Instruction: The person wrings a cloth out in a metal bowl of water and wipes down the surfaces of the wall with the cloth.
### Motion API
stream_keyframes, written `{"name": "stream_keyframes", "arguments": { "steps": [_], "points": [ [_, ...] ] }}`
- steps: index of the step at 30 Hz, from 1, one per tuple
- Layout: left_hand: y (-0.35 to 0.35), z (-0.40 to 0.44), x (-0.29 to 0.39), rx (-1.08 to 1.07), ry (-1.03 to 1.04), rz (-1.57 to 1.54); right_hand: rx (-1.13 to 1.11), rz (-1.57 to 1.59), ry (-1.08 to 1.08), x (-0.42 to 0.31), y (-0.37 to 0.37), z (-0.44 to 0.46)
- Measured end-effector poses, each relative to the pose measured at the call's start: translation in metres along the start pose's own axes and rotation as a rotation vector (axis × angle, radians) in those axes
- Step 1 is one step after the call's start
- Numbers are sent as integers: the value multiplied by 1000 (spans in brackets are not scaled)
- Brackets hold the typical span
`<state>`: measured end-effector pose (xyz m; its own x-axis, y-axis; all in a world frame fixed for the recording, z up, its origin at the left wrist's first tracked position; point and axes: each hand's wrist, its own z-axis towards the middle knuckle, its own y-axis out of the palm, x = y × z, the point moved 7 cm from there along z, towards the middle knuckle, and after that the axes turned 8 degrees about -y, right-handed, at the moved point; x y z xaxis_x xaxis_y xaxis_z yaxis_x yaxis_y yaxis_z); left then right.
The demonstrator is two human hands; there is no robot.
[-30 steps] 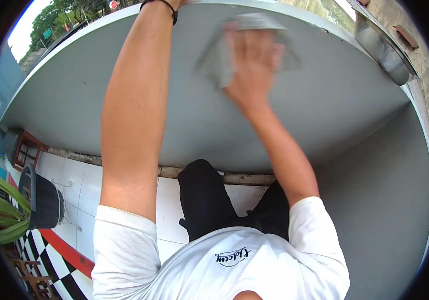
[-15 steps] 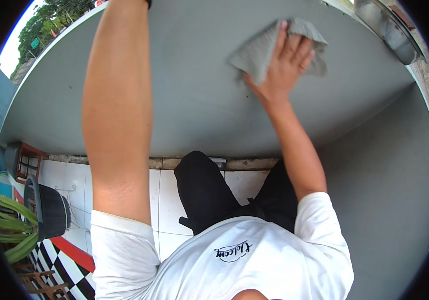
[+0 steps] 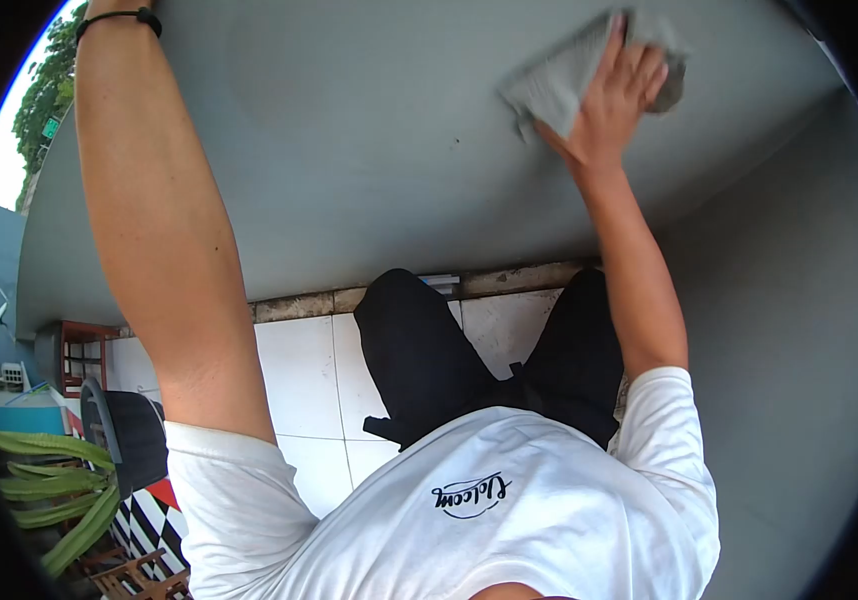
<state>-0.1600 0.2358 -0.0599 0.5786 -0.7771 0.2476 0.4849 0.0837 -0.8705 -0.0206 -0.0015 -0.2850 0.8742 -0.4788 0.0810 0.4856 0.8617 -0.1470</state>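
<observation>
My right hand point(image 3: 614, 115) presses a grey cloth point(image 3: 559, 85) flat against the grey wall point(image 3: 349, 130). Its fingers lie over the cloth, with the thumb spread to the left, and the cloth's edges are blurred. My left arm point(image 3: 154, 190) reaches up along the left side to the top edge of the view, with a black band point(image 3: 119, 18) at the wrist. Beyond the band the left hand is cut off, so its fingers and anything they touch are hidden.
A second grey wall point(image 3: 789, 300) meets the first at a corner on the right. Below lie white floor tiles point(image 3: 299, 375). To the left are a black plant pot point(image 3: 139, 440) with long green leaves point(image 3: 49, 485) and a wooden chair point(image 3: 84, 350).
My right hand and the cloth have moved right and slightly up in the view. My left arm has swung left, bringing its wristband into sight. The view itself has shifted; the metal basin at upper right is gone.
</observation>
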Motion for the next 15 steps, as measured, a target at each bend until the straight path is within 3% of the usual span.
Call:
{"name": "stream_keyframes", "arguments": {
  "steps": [2,4,6,8,10,12,13,14,15],
  "points": [
    [-2,0,2,-203,22,11,-191,-136,85,-45,22,28],
    [-5,8,-9,-179,-27,-7,-240,-213,-23,-98,30,34],
    [-4,27,-34,67,-140,-62,-247,56,-254,-149,52,-27],
    [-7,-1,-9,111,-56,-16,-133,194,-315,-154,68,-123],
    [-7,16,-13,115,30,28,-276,51,-281,-98,57,-194],
    [-7,12,-4,58,5,-28,-596,-42,-66,4,47,-243],
    [-5,8,0,28,-8,-55,-864,-213,147,51,43,-244],
    [-4,8,4,36,63,-82,-420,10,403,84,15,-207],
    [-6,12,-2,41,134,-111,-162,53,353,95,-6,-156]
  ]
}}
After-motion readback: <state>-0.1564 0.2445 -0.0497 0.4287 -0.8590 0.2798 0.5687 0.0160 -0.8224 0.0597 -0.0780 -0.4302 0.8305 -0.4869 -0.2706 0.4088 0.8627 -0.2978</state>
